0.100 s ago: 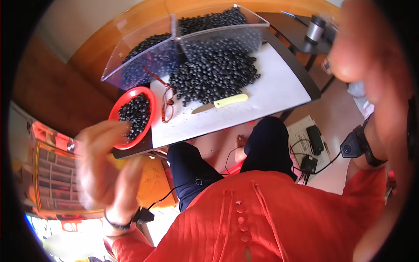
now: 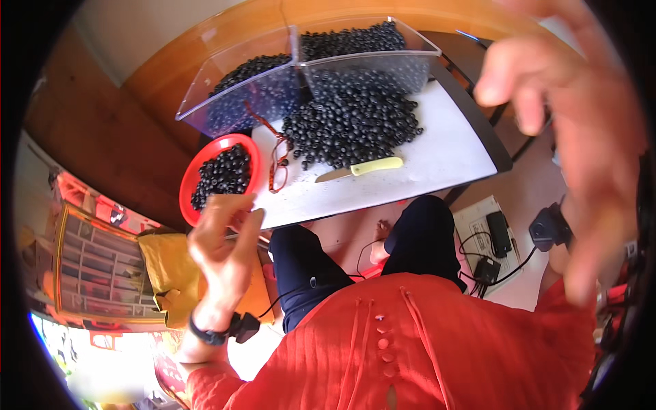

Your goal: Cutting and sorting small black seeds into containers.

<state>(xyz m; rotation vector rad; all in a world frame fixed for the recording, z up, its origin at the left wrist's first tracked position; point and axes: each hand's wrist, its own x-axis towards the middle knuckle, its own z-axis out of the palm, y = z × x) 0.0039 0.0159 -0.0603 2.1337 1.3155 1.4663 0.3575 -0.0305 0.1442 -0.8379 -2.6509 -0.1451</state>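
Glossy black, round, bead-like pieces [image 2: 352, 130] lie heaped in the middle of your counter [image 2: 447, 147], a white-topped surface with a dark edge. More of them fill the clear, straight-walled plastic containers [image 2: 195, 111] at the back, and another batch sits in the round red plastic bowl [image 2: 255, 164] at the counter's left end.

Your left hand [image 2: 224, 242] is raised just over the near side of the bowl, fingers bent and thumb apart from them in a loose, released curl; you may or may not be touching the rim, as the view does not settle it. Your right hand [image 2: 557, 102] is lifted close to the camera at the upper right, blurred, with its fingers spread away from the thumb and unclenched.

In front of the heap lies a small knife with a pale yellow-green handle [image 2: 377, 166], its blade pointing to your left. Between the bowl and the heap rest reddish-brown framed eyeglasses [image 2: 274, 164], one temple reaching back toward the containers. You wear a black strapped device [image 2: 242, 327] on your left wrist.
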